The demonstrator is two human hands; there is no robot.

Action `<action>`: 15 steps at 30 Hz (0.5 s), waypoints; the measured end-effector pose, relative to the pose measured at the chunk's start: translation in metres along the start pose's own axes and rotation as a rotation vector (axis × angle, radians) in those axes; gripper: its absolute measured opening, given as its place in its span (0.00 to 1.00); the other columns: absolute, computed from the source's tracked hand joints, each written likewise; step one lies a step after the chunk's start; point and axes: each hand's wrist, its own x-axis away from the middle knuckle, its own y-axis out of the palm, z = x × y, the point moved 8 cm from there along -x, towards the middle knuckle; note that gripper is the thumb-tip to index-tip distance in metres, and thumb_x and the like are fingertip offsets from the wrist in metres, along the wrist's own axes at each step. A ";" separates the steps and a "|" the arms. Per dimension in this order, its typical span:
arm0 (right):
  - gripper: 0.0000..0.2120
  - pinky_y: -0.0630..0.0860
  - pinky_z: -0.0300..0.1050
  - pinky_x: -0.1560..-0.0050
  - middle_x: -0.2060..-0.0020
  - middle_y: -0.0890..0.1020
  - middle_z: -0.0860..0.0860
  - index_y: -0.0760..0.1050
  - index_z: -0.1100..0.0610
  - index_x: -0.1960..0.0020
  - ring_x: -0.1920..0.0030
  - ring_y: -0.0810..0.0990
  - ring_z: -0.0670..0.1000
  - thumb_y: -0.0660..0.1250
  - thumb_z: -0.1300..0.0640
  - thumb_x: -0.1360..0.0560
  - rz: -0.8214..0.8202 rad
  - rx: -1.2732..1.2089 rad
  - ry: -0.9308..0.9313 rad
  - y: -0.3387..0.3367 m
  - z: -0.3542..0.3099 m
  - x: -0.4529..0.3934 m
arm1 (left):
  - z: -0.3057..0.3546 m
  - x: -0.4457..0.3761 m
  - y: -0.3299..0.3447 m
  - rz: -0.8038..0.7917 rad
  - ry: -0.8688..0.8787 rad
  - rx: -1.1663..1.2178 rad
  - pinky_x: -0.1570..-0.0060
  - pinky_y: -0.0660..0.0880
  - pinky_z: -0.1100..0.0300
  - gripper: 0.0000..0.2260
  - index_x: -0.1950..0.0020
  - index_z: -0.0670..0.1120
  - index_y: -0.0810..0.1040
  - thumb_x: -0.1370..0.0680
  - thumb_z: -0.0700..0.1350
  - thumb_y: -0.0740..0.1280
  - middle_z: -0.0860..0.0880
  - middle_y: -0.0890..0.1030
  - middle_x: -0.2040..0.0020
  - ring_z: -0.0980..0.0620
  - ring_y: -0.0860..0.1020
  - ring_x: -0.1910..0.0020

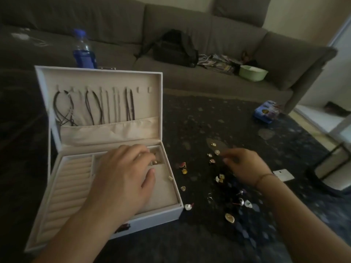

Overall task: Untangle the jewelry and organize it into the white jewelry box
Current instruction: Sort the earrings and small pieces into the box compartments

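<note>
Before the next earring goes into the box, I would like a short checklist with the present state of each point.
1. Box lid open and standing up: ok.
2. Cords hung on the lid hooks, lower ends in the pocket: ok.
3. Back right compartment takes small pieces: ok, gold pieces already lie there under the left hand.
4. Left hand free of jewelry: cannot tell, its fingers hide what is under them.
5. Right hand holds an earring: cannot tell, the fingers are blurred, just above loose pieces.
6. All earrings off the carpet: not ok, many lie scattered right of the box.
</note>
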 end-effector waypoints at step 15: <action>0.04 0.72 0.43 0.54 0.48 0.76 0.45 0.75 0.44 0.47 0.51 0.74 0.47 0.64 0.51 0.21 0.041 0.238 -0.082 0.019 -0.024 -0.013 | -0.004 -0.004 0.007 0.029 -0.081 0.179 0.47 0.78 0.47 0.09 0.47 0.49 0.83 0.23 0.49 0.66 0.53 0.80 0.48 0.52 0.78 0.48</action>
